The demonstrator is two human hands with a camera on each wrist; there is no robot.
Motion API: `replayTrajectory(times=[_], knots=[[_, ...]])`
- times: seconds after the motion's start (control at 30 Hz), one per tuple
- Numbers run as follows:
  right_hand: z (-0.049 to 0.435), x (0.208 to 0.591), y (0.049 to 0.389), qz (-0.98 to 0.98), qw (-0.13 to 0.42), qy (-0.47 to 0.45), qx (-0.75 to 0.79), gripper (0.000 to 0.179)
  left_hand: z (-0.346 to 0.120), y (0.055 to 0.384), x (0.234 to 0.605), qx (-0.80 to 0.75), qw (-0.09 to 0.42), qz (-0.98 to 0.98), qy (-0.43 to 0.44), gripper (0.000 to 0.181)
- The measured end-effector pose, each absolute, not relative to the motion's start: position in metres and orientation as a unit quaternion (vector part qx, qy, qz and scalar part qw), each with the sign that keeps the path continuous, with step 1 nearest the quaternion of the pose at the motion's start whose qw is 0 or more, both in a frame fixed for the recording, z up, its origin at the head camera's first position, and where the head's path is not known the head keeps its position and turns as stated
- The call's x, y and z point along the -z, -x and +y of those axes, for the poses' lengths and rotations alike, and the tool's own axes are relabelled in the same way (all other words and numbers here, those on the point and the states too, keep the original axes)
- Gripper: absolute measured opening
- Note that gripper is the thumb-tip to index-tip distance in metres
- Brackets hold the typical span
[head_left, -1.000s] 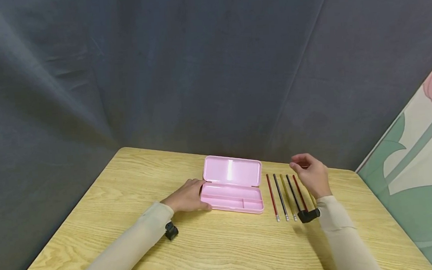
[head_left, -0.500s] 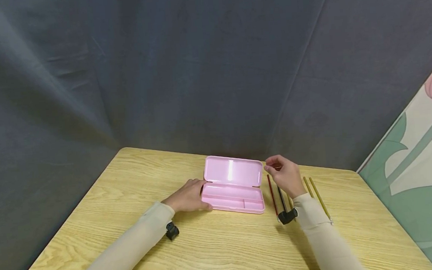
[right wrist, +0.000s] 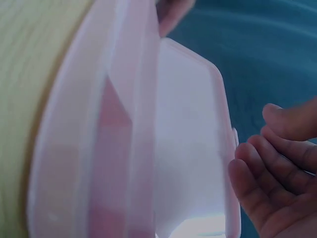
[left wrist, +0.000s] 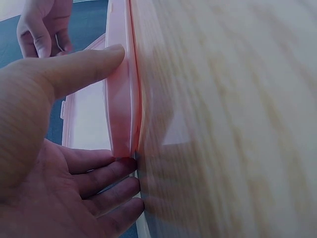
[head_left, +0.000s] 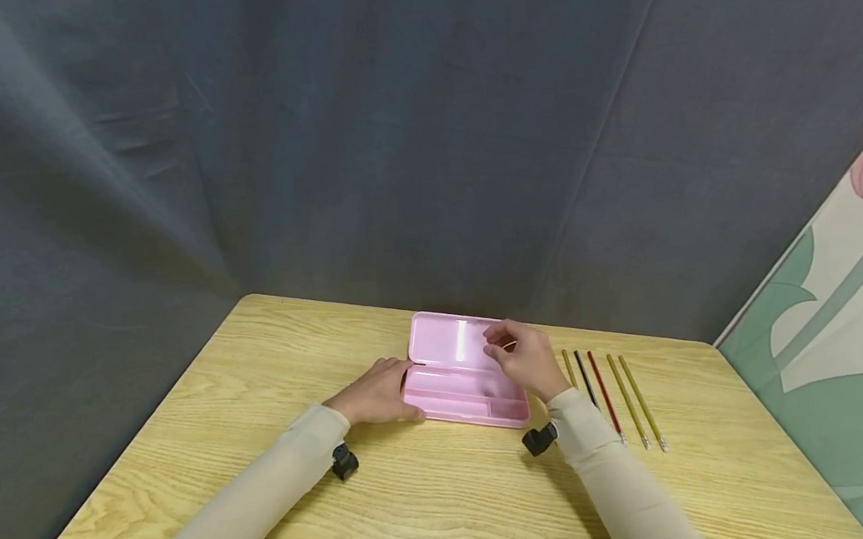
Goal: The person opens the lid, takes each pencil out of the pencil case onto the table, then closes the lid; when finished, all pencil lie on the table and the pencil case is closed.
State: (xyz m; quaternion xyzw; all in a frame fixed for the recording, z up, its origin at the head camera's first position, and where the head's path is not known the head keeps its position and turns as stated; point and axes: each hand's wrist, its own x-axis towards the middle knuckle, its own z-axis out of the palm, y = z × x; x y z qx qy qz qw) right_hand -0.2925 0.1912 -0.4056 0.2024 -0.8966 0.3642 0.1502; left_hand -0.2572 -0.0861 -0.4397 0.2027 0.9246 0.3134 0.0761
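An open pink pencil case point(head_left: 449, 406) lies on the table with its lid point(head_left: 436, 340) folded back; no item shows in its compartments. My left hand point(head_left: 375, 392) holds its left end, the thumb along the front wall point(left wrist: 119, 109) and the fingers against the end in the left wrist view. Above the case's right half hovers my right hand point(head_left: 530, 361), fingers loosely bent. Nothing shows between the right hand's thumb and fingers point(right wrist: 262, 173) in the right wrist view. Right of the case lie several pencils, among them a red pencil point(head_left: 604, 391) and a yellow pencil point(head_left: 642, 403).
The wood-grain table point(head_left: 418, 504) ends at the back against a dark curtain point(head_left: 392, 139). A flower-patterned cloth point(head_left: 857, 340) hangs on the right. Small black wrist cameras sit under both wrists. The right forearm and hand cover part of the pencil row.
My right hand has moved left from over the pencils to over the case, uncovering the pencils on the right. The left hand and the case have stayed in place.
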Motion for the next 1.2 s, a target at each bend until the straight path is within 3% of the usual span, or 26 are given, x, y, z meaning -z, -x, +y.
replayTrajectory(times=[0.4, 1.2], knots=[[0.158, 0.43, 0.287, -0.912, 0.064, -0.245, -0.322, 0.016, -0.085, 0.26, 0.443, -0.309, 0.076, 0.928, -0.196, 0.085], [0.147, 0.443, 0.283, -0.925, 0.007, -0.283, -0.251, 0.011, -0.085, 0.259, 0.441, -0.307, 0.066, 0.927, -0.207, 0.082]])
